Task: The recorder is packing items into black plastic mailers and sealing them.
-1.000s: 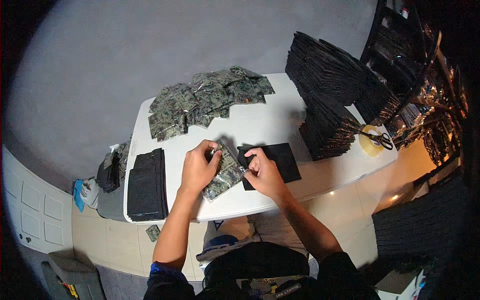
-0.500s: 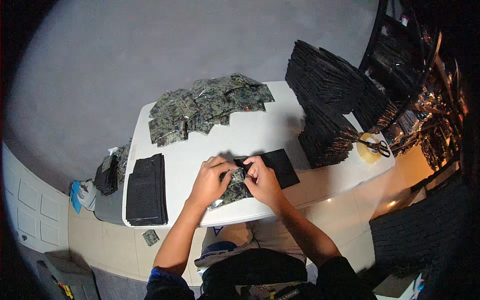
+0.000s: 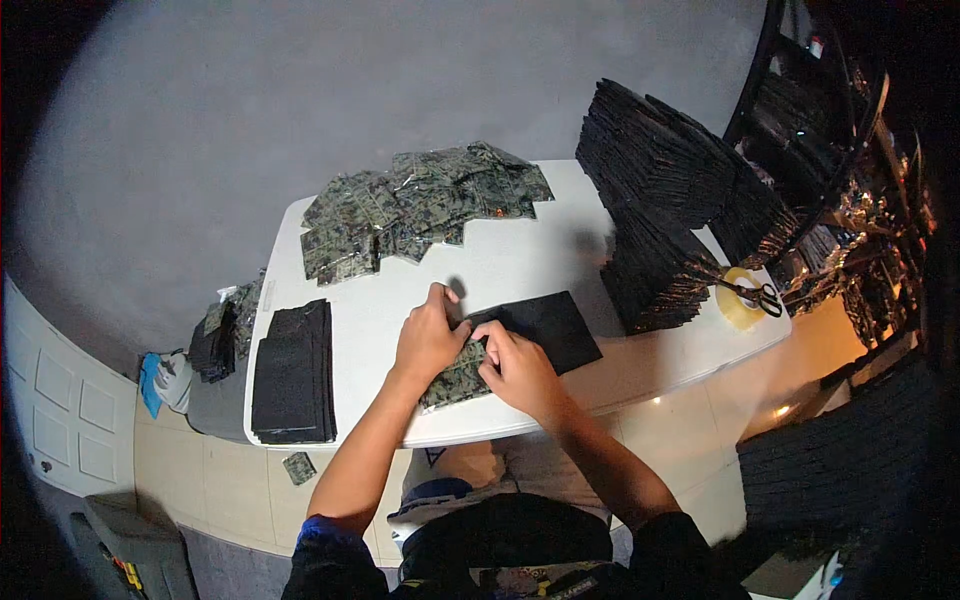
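Note:
My left hand (image 3: 430, 340) is at the upper left of a camouflage-patterned item (image 3: 450, 378), fingers bent, what they grip hidden behind them. My right hand (image 3: 515, 370) has its fingers curled at that item's upper edge, close to my left thumb. The patterned item lies near the table's front edge, overlapping the left part of a flat black rectangle (image 3: 550, 330), whose left end is hidden by my hands.
Bagged camouflage items (image 3: 420, 200) cover the back of the white table (image 3: 520, 255). Black stacks stand left (image 3: 290, 375) and tall at right (image 3: 650, 180). Scissors (image 3: 765, 300) rest on a tape roll (image 3: 737, 310). Chair (image 3: 130, 545), door (image 3: 50, 390) and dark shelving (image 3: 790, 120) surround it.
The camouflage item, earlier tilted up in my hands, is now lower on the black rectangle. My left hand has shifted up and right since half a second ago; my right fingers have moved slightly leftward.

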Demonstrator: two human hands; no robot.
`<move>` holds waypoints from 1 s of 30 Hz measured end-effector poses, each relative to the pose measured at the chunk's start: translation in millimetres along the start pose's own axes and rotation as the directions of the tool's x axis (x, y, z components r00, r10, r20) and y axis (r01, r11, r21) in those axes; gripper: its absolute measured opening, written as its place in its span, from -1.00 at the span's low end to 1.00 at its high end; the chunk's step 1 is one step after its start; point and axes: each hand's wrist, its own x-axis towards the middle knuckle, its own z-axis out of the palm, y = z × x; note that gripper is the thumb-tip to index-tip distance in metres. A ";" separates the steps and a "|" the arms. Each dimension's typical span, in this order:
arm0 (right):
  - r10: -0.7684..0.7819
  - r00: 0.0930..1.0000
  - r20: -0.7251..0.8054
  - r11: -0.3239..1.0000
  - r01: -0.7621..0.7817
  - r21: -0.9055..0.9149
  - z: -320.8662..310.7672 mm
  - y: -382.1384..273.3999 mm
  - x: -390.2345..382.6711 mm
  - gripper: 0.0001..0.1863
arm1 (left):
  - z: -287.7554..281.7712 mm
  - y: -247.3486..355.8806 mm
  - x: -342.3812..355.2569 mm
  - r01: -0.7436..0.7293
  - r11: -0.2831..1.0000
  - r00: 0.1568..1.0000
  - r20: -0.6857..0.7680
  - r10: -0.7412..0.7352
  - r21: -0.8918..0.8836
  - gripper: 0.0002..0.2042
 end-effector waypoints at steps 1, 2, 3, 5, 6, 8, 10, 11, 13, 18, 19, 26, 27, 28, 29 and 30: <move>-0.002 1.000 -0.002 1.000 0.002 0.001 0.2 0.0 -0.7 -0.53 | -2.7 -1.5 1.3 -0.002 1.000 1.000 -0.001 0.002 0.003 -0.70; -0.005 1.000 0.001 1.000 0.005 -0.009 0.6 0.0 -1.3 -0.54 | -5.9 -3.1 2.2 -0.029 0.997 0.999 0.042 0.026 0.077 -0.65; -0.009 1.000 0.004 1.000 0.009 -0.018 1.1 0.2 -1.3 -0.54 | -10.5 -5.4 3.1 -0.059 0.987 0.995 0.087 0.046 0.152 -0.59; -0.009 1.000 0.002 1.000 0.009 -0.012 0.7 -0.1 -2.9 -0.54 | -30.7 -13.4 8.3 0.008 0.980 0.973 0.224 -0.053 0.196 -0.53; -0.010 1.000 0.003 1.000 0.010 -0.012 -0.8 1.1 -3.9 -0.54 | -42.1 -16.7 12.7 0.069 0.967 0.924 0.350 -0.155 0.244 -0.47; -0.024 1.000 -0.001 1.000 0.024 0.003 -1.7 -0.2 -4.7 -0.54 | -68.8 -29.6 14.1 0.120 0.987 0.846 0.509 -0.156 0.102 -0.51; -0.047 0.999 0.000 0.999 0.047 0.021 -1.2 -1.9 -3.0 -0.54 | -74.7 -43.4 8.3 0.172 0.985 0.803 0.580 -0.136 -0.007 -0.55; -0.033 0.999 0.002 0.999 0.033 0.033 -2.5 -1.4 -3.8 -0.54 | -72.7 -43.8 -0.6 0.357 0.882 0.819 0.557 -0.137 -0.308 -0.60; -0.017 1.000 0.004 0.999 0.016 0.049 -2.8 -0.9 -5.6 -0.54 | -67.1 -48.4 -20.4 0.491 0.660 0.829 0.538 -0.153 -0.568 -0.62; -0.027 1.000 -0.013 0.997 0.028 0.065 -2.7 0.4 -5.4 -0.53 | -43.9 -26.0 -62.9 0.489 0.099 0.870 0.493 0.022 -0.867 -0.47; -0.028 1.000 -0.011 0.997 0.029 0.066 -3.1 -1.1 -5.3 -0.53 | -37.6 -12.7 -69.5 0.436 0.099 0.899 0.429 -0.090 -0.894 -0.45; -0.048 0.997 -0.058 0.997 0.051 0.050 -6.6 -6.6 -5.9 -0.54 | -24.7 26.4 -66.2 0.505 0.445 0.848 0.329 -0.415 -0.740 -0.70; -0.030 0.998 -0.053 0.998 0.033 0.050 -6.7 -5.6 -7.0 -0.55 | -29.9 40.7 -64.1 0.549 0.346 0.787 0.332 -0.520 -0.761 -0.69; -0.037 0.998 -0.055 0.998 0.040 0.051 -5.2 -7.5 -6.7 -0.55 | -26.0 37.0 -63.9 0.457 0.250 0.826 0.303 -0.476 -0.854 -0.68; -0.059 0.996 -0.074 0.997 0.062 0.044 -3.9 -8.8 -6.2 -0.54 | -24.0 33.7 -63.5 0.452 0.254 0.829 0.297 -0.474 -0.855 -0.68; -0.079 0.993 -0.093 0.996 0.083 0.036 -2.7 -9.4 -4.8 -0.54 | -19.7 31.8 -63.0 0.443 0.301 0.826 0.255 -0.502 -0.844 -0.68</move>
